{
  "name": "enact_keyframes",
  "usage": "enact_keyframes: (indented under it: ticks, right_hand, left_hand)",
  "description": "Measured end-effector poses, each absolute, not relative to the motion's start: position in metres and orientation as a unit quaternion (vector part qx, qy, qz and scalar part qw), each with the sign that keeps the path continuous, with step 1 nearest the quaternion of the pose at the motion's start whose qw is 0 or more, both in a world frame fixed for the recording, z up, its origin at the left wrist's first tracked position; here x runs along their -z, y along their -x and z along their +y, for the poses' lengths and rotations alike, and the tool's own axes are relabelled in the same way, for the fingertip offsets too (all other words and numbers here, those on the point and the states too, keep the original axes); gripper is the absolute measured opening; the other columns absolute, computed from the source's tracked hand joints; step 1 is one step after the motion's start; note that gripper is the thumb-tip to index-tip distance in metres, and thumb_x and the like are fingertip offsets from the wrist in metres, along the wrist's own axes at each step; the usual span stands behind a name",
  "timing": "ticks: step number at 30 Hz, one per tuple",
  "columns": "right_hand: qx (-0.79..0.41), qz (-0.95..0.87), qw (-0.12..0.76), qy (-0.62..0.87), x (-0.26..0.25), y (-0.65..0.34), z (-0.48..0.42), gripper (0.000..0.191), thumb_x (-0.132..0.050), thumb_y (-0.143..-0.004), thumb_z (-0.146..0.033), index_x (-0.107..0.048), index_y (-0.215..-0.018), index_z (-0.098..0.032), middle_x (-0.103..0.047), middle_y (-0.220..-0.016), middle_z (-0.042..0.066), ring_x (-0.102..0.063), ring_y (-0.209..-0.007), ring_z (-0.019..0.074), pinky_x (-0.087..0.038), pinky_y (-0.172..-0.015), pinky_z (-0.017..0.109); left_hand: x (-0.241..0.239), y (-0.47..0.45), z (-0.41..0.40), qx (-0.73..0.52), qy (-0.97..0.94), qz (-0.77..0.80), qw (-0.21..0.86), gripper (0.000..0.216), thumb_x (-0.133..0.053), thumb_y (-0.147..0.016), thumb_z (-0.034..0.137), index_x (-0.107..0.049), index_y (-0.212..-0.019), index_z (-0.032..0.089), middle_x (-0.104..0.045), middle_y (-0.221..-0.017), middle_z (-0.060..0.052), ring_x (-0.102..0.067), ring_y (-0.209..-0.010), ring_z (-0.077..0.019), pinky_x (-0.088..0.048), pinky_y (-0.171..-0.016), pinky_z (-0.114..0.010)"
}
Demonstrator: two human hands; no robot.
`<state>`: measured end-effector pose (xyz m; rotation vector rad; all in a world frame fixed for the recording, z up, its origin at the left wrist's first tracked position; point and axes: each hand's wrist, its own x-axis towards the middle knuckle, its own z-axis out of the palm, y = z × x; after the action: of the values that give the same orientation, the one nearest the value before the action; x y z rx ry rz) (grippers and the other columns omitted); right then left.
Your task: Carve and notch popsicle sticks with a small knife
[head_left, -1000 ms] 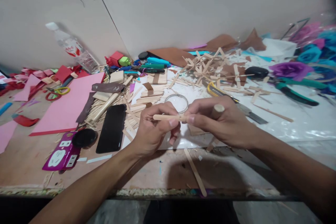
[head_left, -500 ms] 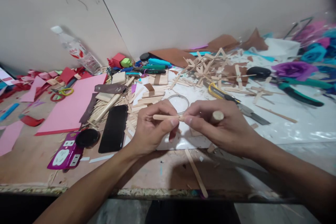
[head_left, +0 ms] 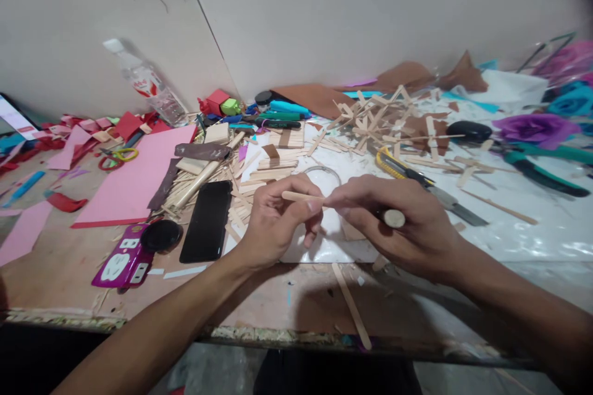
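Between thumb and fingers my left hand (head_left: 273, 222) pinches a wooden craft stick (head_left: 299, 197), its rounded end pointing left. The fingertips of my right hand (head_left: 403, 222) are closed at the stick's other end, close to my left thumb; they hide that end. Also held in my right hand is a rod with a pale round end (head_left: 393, 218); its far part is hidden in the fingers. A clear ring (head_left: 322, 170) lies on the white sheet just beyond both hands. One loose craft stick (head_left: 351, 305) lies below them at the table's front edge.
Left of my hands are a black phone (head_left: 206, 221), a purple case (head_left: 121, 262), scissors (head_left: 118, 158) and pink sheets (head_left: 139, 179). A cutter knife (head_left: 403, 170), a flat metal blade (head_left: 458, 207) and green-handled pliers (head_left: 546, 166) lie right. A stick pile (head_left: 370, 114) stands behind.
The view has shifted slightly, so the table things appear farther right. The craft stick's left end is angled a little higher. Both hands keep hold near each other.
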<state>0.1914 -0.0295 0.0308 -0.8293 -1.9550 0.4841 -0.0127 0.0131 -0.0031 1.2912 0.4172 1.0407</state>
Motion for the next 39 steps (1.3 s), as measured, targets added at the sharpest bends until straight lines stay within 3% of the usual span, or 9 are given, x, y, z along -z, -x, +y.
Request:
enact_keyframes:
  ticks: [13,17,20,23,27,39]
  right_hand:
    - [-0.261,-0.809,0.394,0.351,-0.034,-0.205,-0.026,0.013,-0.053,-0.107,-0.025,-0.063,-0.115,-0.022,-0.070,-0.097,0.003,-0.063,-0.084,0.0141,-0.048,-0.076,0.026]
    - [-0.280,-0.791,0.402,0.365,-0.030,-0.201,-0.030,0.010,-0.056,-0.106,-0.027,-0.057,-0.115,-0.023,-0.065,-0.092,0.001,-0.059,-0.073,0.0118,-0.046,-0.064,0.024]
    - [-0.315,-0.754,0.430,0.384,-0.024,-0.194,-0.032,0.021,-0.062,-0.103,-0.027,-0.052,-0.121,-0.025,-0.062,-0.084,-0.003,-0.055,-0.061,0.0089,-0.040,-0.052,0.020]
    - [-0.309,-0.740,0.444,0.399,-0.023,-0.189,-0.032,0.020,-0.065,-0.101,-0.026,-0.054,-0.117,-0.023,-0.061,-0.076,-0.005,-0.052,-0.054,0.0073,-0.035,-0.046,0.019]
    - [-0.279,-0.735,0.457,0.415,-0.027,-0.189,-0.032,0.010,-0.067,-0.098,-0.025,-0.059,-0.102,-0.022,-0.062,-0.073,-0.004,-0.051,-0.053,0.0069,-0.037,-0.045,0.018]
    - [-0.362,-0.710,0.436,0.417,-0.031,-0.187,-0.035,0.010,-0.065,-0.099,-0.029,-0.061,-0.105,-0.021,-0.056,-0.067,-0.005,-0.048,-0.053,0.0080,-0.034,-0.044,0.018]
  left_hand:
    - [0.005,0.009,0.012,-0.414,-0.552,0.211,0.692,0.008,-0.072,-0.095,0.026,-0.069,-0.093,0.019,-0.065,-0.067,0.002,-0.061,-0.046,-0.0090,-0.051,-0.040,-0.017]
    - [0.006,0.008,0.014,-0.434,-0.552,0.208,0.681,0.015,-0.072,-0.096,0.031,-0.068,-0.090,0.018,-0.064,-0.069,0.001,-0.061,-0.048,-0.0094,-0.051,-0.039,-0.017]
    - [0.007,0.009,0.015,-0.431,-0.548,0.225,0.680,0.019,-0.073,-0.095,0.034,-0.067,-0.090,0.017,-0.066,-0.072,0.000,-0.062,-0.050,-0.0097,-0.053,-0.041,-0.018]
    - [0.008,0.010,0.015,-0.422,-0.546,0.222,0.689,0.016,-0.074,-0.095,0.033,-0.068,-0.095,0.018,-0.067,-0.074,0.000,-0.063,-0.051,-0.0094,-0.054,-0.043,-0.018]
    - [0.007,0.009,0.015,-0.426,-0.556,0.217,0.680,0.017,-0.077,-0.093,0.034,-0.071,-0.095,0.018,-0.068,-0.076,-0.001,-0.065,-0.055,-0.0105,-0.055,-0.044,-0.018]
    - [0.000,0.006,0.012,-0.465,-0.581,0.205,0.635,0.013,-0.077,-0.093,0.028,-0.073,-0.091,0.017,-0.074,-0.081,-0.003,-0.071,-0.062,-0.0127,-0.063,-0.053,-0.022]
